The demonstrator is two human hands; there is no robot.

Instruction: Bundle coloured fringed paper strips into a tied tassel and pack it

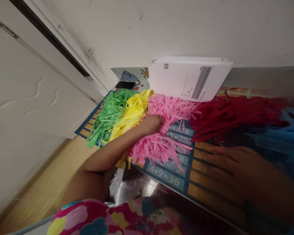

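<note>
Heaps of cut paper strips lie side by side on a table mat printed with multiplication sums point(171, 178): green point(107, 114), yellow point(131, 112), pink point(161, 130), dark red point(225, 114) and blue point(281, 137). My left hand point(152, 124) is pushed into the pink strips, its fingers buried among them. My right hand point(232, 166) lies flat on the mat near the red and blue heaps, fingers stretched out, blurred by motion.
A white box point(188, 76) stands against the wall behind the heaps. A black phone point(125, 85) lies at the mat's far left corner. A white door point(26, 85) and wooden floor point(51, 176) are to the left. Crumpled clear plastic point(124, 189) sits below the table edge.
</note>
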